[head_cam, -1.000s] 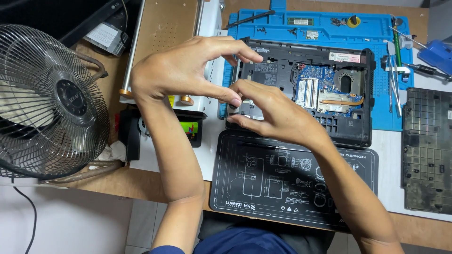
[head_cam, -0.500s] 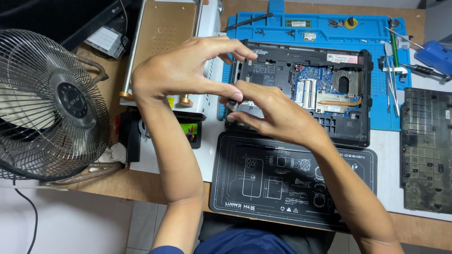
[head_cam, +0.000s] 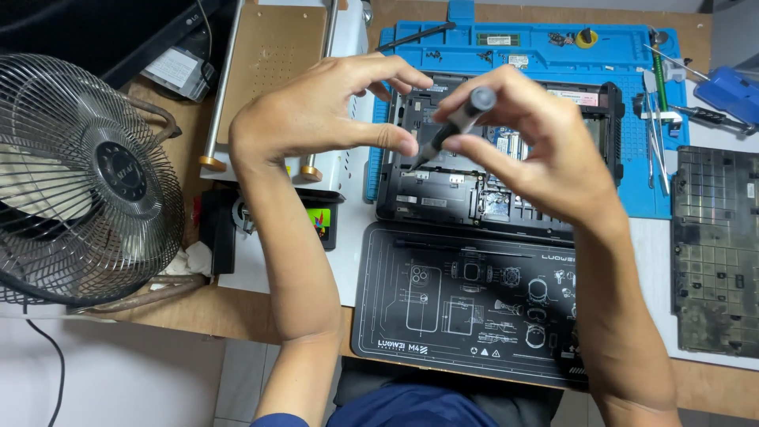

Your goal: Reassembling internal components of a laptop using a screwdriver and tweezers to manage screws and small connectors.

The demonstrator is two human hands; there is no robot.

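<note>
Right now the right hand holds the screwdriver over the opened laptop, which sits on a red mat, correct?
Not quite. In the head view the right hand does hold the screwdriver over the opened laptop, but the mat under it is blue, not red.

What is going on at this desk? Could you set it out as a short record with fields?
Setting: wooden desk seen from above
Right hand: grip shut on a small dark screwdriver, tip down into an opened laptop base
Left hand: fingertips at the screwdriver tip
Under the laptop: blue repair mat
In front: black work mat
Left: metal desk fan
Right: removed bottom cover
</note>
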